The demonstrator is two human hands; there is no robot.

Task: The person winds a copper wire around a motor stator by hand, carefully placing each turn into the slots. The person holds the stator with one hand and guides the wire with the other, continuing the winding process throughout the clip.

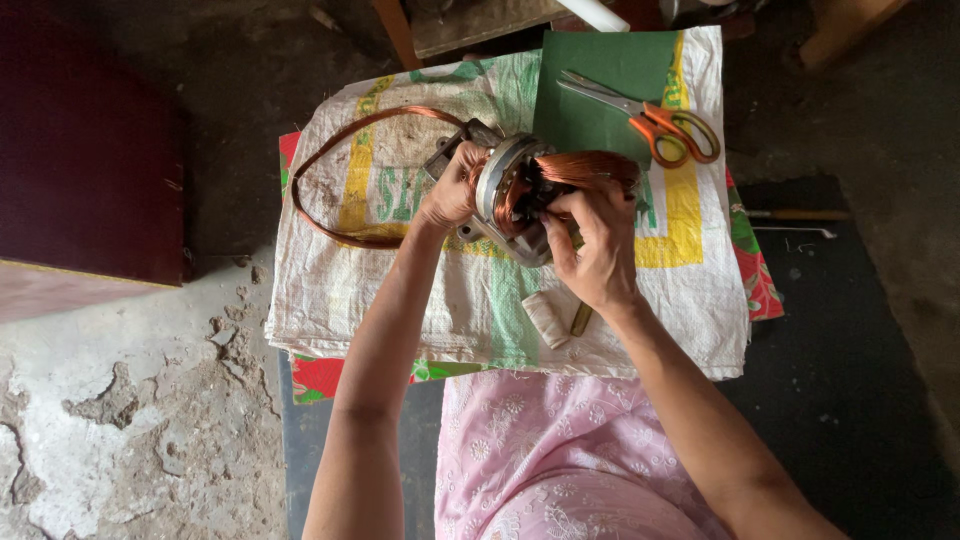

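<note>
I log: motor stator [515,195] centre on the woven sack [420,290], between my 2 hands. Wire coil [330,190] to its left; scissors [655,120] on card sheet [600,95] behind right; thread spool [547,318] in front.

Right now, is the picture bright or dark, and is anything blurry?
In the head view, soft daylight falls on the woven sack and both hands, left hand and right hand, which hold the copper-wound motor stator. These look sharp, and so do the orange-handled scissors. The corners go dark and shadowy, with no glare anywhere.
</note>
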